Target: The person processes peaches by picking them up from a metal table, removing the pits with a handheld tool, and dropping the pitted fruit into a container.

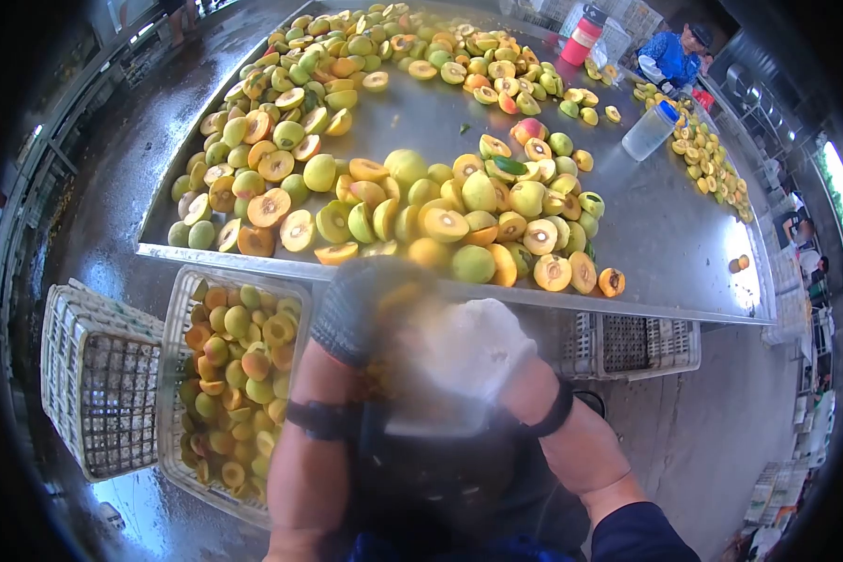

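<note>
My left hand (361,309), in a dark grey glove, and my right hand (468,351), in a white glove, meet close under the camera at the near edge of the steel table (665,244). Both are blurred by motion. A yellow-orange fruit shows between the gloves, but which hand grips it I cannot tell. Just beyond the hands lies a heap of halved peaches (459,220) with pits and orange flesh showing, mixed with whole green-yellow ones.
A white crate (173,347) of halved fruit stands on the floor at my left, with an empty crate (98,384) beside it. Another crate (628,347) sits under the table. A plastic bottle (648,131) stands on the table. A person in blue (674,56) works at the far end.
</note>
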{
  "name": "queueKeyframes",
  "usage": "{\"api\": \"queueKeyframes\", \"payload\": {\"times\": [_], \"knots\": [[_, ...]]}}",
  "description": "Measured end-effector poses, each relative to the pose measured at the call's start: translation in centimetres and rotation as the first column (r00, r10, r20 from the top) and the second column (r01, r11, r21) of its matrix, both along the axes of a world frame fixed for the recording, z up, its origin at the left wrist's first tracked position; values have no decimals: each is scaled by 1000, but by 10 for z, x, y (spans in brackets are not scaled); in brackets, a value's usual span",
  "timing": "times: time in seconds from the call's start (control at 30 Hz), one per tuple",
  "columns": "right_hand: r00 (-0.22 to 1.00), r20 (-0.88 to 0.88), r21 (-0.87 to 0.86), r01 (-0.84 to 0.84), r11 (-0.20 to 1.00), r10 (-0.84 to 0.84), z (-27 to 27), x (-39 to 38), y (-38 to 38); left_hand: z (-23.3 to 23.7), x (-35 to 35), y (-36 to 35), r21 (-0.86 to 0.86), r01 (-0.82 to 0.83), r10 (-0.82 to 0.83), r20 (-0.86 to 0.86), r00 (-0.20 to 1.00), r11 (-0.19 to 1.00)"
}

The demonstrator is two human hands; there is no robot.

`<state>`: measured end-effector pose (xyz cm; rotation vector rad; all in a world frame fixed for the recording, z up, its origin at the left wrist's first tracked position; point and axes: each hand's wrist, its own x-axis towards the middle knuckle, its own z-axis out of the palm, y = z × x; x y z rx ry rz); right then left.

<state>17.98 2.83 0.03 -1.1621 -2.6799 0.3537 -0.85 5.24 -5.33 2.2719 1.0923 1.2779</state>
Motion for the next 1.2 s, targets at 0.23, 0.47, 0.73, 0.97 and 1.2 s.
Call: {"api": "queueKeyframes", "payload": {"times": [0.23, 0.47, 0.73, 0.97, 1.2], "knots": [[995, 51, 73, -92, 993, 88, -33, 9, -7, -27, -4, -5, -125, 42, -52, -74, 996, 991], [999, -37, 118, -20, 993, 25, -34, 10, -2, -19, 8, -4, -472, 220, 42, 483, 874, 854], [695, -417, -695, 172, 698, -586, -60, 28, 21, -6, 44, 3, -604, 180, 257, 564, 784, 776], [991, 2, -22, -134, 991, 134, -28, -4, 8, 11, 13, -18, -792, 179, 467, 507, 724, 583], [964, -263, -121, -12, 993, -20, -52, 7, 11, -21, 18, -9, -693, 274, 293, 581, 760, 666]]}}
